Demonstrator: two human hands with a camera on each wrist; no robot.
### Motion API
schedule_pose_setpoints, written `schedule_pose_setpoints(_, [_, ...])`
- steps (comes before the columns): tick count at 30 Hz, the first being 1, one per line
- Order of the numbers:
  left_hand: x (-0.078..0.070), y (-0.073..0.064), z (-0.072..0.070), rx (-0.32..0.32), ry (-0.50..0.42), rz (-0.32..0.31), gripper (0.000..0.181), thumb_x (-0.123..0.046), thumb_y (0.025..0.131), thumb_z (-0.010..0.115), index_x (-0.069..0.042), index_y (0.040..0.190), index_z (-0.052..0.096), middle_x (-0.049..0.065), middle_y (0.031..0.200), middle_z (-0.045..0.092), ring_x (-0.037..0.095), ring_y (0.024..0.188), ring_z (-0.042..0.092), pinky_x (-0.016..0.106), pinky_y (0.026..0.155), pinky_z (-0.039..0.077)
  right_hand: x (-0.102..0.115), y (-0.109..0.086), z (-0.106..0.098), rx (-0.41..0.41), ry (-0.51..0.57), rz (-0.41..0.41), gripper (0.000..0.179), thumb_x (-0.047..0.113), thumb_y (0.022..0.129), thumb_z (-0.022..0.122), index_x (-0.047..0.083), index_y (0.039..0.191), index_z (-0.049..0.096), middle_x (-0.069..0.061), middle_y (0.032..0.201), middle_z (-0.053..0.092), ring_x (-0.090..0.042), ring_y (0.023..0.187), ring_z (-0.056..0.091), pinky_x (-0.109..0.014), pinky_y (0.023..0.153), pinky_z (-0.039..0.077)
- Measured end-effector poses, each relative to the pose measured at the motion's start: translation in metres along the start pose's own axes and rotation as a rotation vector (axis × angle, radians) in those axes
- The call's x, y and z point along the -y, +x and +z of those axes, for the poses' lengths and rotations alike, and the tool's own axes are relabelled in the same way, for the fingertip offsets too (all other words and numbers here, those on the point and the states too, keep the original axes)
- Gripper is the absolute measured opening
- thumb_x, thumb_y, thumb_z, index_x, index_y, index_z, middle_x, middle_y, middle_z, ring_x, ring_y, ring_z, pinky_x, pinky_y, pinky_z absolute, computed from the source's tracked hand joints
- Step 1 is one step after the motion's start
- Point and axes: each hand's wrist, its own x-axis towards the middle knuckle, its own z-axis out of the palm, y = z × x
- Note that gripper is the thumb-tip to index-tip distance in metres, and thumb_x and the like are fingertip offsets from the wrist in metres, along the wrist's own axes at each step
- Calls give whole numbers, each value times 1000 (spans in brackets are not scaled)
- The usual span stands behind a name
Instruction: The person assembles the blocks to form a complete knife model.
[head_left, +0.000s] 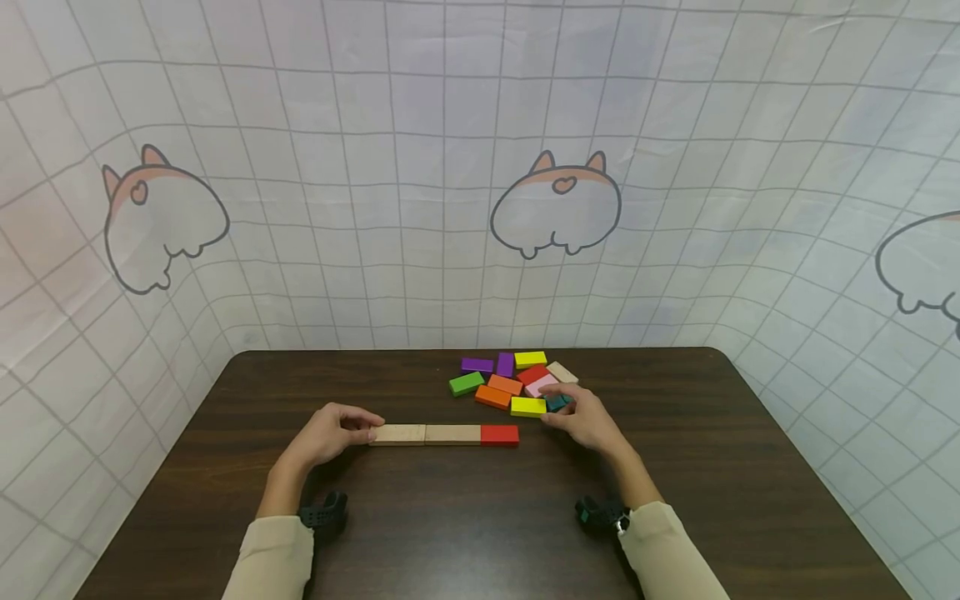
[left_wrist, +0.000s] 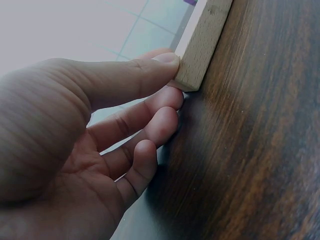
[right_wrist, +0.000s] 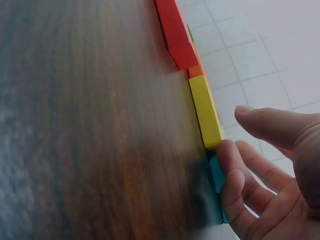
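Three blocks lie end to end in a row on the table: a plain wooden block on the left, another wooden block in the middle and a red block on the right. My left hand pinches the row's left end between thumb and forefinger; its other fingers curl loosely below, as the left wrist view shows. My right hand is over the right side of a loose group, its thumb apart from its fingers. Beneath those fingers is a teal block, partly hidden, beside a yellow block.
Behind the row lie several loose blocks, among them a green block, an orange block, a pink block and a purple block. The dark wooden table ends at a white gridded curtain.
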Motion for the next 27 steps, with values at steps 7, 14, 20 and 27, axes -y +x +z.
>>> schedule_pose_setpoints(7, [-1,0,0,-1,-2,21,20,-18,93,76,-14,112,80,3,94,71,17,83,59,34,76,48,-1,2,5,20,-29,-9,43,14,89,79,14,131,69,-14,127,65,-18,72,56,-32,63,48])
schedule_pose_setpoints(14, [0,0,0,1,-5,30,20,-17,93,76,-13,112,80,2,93,72,17,82,60,34,75,49,-1,4,10,8,-58,-27,37,9,88,79,10,124,72,-13,125,65,-18,77,56,-32,69,49])
schedule_pose_setpoints(20, [0,0,-1,0,-6,25,20,-17,93,76,-13,112,80,3,93,72,17,81,60,34,75,49,0,6,12,8,-102,-18,31,8,87,80,10,118,74,-11,121,67,-16,77,57,-30,69,50])
schedule_pose_setpoints(27, [-1,-1,-2,-6,-13,19,19,-15,92,76,-12,111,80,3,92,72,18,80,59,34,75,48,3,6,7,26,-144,-8,30,5,86,78,11,115,75,-10,116,71,-16,73,55,-31,68,48])
